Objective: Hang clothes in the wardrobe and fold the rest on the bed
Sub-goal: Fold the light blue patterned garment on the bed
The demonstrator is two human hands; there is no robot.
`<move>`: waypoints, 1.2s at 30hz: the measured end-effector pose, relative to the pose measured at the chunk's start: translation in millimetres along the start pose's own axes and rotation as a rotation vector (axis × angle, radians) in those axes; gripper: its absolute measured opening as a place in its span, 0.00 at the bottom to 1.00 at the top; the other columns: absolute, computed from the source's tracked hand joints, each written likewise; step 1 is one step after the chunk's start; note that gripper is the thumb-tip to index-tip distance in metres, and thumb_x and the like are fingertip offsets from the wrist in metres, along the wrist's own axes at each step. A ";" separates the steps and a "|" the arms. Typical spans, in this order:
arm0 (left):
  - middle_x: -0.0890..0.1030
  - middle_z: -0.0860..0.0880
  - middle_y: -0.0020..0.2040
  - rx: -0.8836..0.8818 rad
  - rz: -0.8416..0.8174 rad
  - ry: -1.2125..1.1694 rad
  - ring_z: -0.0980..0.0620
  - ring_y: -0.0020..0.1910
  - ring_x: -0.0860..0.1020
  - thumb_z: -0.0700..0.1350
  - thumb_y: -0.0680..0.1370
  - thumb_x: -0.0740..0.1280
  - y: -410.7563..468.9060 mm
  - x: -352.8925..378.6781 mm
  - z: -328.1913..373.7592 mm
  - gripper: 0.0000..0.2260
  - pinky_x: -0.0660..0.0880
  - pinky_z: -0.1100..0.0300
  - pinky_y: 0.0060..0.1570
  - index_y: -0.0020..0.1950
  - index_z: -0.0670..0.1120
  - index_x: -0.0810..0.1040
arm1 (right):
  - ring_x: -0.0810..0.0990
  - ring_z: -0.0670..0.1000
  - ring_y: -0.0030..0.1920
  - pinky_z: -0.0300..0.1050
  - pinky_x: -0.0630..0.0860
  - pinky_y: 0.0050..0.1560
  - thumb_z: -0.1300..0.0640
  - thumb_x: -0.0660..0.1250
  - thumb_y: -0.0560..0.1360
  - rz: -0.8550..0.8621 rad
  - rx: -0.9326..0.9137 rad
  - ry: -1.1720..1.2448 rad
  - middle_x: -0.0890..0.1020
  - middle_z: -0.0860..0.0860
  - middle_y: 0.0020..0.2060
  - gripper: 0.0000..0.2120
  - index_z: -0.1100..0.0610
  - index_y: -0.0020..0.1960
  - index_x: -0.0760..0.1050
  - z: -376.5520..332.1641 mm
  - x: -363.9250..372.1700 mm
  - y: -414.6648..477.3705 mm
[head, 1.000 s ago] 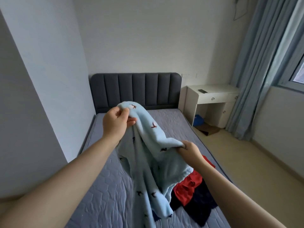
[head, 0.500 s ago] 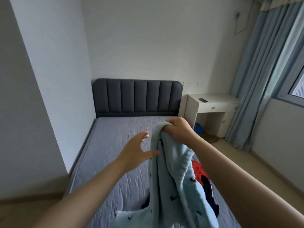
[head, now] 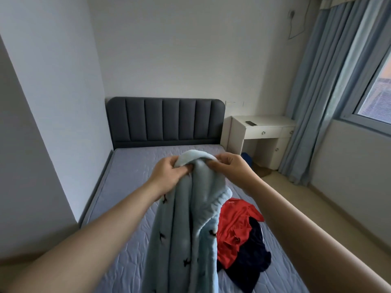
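With curled fingers, the left grip (head: 169, 176) and right grip (head: 230, 168) each pinch the top fold of a light blue garment (head: 190, 225) hanging above the bed (head: 127, 176).

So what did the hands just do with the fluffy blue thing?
The left hand, open and off the cloth half a second ago, has grabbed the top of the light blue garment again, close beside the right hand. The right hand kept its grip throughout. The red garment and dark garment stay piled on the bed.
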State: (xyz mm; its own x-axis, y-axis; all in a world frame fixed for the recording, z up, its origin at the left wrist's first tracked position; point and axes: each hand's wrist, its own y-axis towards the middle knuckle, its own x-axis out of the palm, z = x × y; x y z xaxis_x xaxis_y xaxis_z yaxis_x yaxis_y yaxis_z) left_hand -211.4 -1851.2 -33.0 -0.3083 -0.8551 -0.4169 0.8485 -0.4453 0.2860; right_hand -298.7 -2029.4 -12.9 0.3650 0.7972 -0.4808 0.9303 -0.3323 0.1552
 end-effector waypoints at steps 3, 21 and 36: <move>0.81 0.51 0.39 -0.024 0.054 -0.006 0.55 0.39 0.77 0.44 0.75 0.69 0.8 -2.7 5.6 0.03 0.70 0.62 0.38 0.43 0.47 0.81 | 0.83 0.52 0.50 0.51 0.79 0.56 0.42 0.71 0.72 -0.083 0.084 0.198 0.84 0.51 0.48 0.21 0.55 0.57 0.78 22.6 0.4 -11.1; 0.77 0.57 0.57 0.005 -0.169 0.079 0.61 0.55 0.78 0.55 0.68 0.75 2.0 -54.8 22.8 0.28 0.75 0.66 0.52 0.65 0.52 0.70 | 0.68 0.45 0.31 0.37 0.66 0.31 0.56 0.67 0.77 -0.143 -0.241 0.010 0.69 0.48 0.30 0.14 0.65 0.40 0.72 -14.8 19.7 15.0; 0.80 0.36 0.53 -0.034 -0.066 -0.003 0.48 0.50 0.76 0.43 0.73 0.73 18.2 -37.5 30.3 0.13 0.74 0.51 0.56 0.52 0.36 0.79 | 0.77 0.40 0.52 0.34 0.75 0.48 0.53 0.72 0.73 -0.047 -0.199 0.052 0.76 0.40 0.52 0.20 0.48 0.61 0.68 16.5 44.9 6.6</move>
State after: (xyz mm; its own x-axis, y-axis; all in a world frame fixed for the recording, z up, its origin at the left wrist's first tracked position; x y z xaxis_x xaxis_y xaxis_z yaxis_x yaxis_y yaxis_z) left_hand -197.4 -1835.4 14.0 -0.3655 -0.8250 -0.4309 0.8403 -0.4916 0.2284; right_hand -276.9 -2004.1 -47.7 0.3177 0.8361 -0.4472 0.9333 -0.1924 0.3034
